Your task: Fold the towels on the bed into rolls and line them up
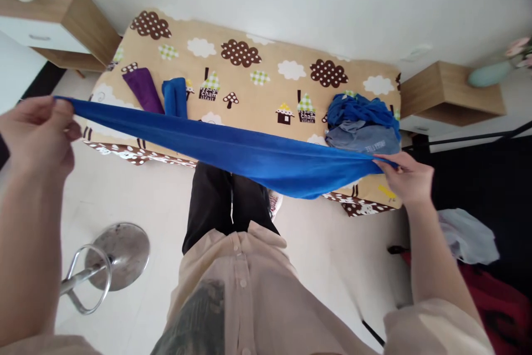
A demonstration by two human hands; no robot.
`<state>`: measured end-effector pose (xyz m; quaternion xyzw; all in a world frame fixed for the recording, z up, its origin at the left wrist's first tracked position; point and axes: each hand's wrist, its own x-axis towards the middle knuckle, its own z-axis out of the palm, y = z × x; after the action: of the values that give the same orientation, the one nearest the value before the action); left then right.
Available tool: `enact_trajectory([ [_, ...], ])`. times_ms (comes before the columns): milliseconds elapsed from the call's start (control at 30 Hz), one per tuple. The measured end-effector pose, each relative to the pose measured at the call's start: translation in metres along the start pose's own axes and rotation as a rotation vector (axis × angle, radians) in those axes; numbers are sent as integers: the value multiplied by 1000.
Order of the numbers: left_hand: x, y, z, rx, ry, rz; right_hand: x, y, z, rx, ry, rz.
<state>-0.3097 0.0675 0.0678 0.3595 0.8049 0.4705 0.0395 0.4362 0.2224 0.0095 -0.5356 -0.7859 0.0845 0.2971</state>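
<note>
A blue cloth (233,147) is stretched wide in the air in front of me, above the near edge of the bed. Its left end is pinched in my left hand (44,128), its right end in my right hand (405,175). The cloth sags in the middle and towards the right; whether it is a garment I cannot tell. Beyond it on the bed lie a folded purple cloth (143,89) and a folded blue cloth (174,96), whose lower part is hidden. Close behind my right hand is a rumpled pile of blue clothes (359,111) with a grey garment (361,136).
The bed (249,86) has a patterned beige cover and stands against the wall. Wooden bedside cabinets (89,22) (440,86) flank it. A round metal stool base (127,255) is on the floor at my left. A whitish plastic bag (467,236) and red fabric (499,299) lie at the right.
</note>
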Motion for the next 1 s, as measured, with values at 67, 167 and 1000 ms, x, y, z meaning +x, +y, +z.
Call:
enact_trajectory([
  [67, 11, -9, 29, 21, -26, -131, 6, 12, -9, -49, 9, 30],
  [167, 12, -6, 60, -2, -219, -207, 23, 27, -10, -48, -81, 201],
  [1000, 30, -142, 240, -408, -368, 77, 59, 95, 193, 98, 271, 365],
])
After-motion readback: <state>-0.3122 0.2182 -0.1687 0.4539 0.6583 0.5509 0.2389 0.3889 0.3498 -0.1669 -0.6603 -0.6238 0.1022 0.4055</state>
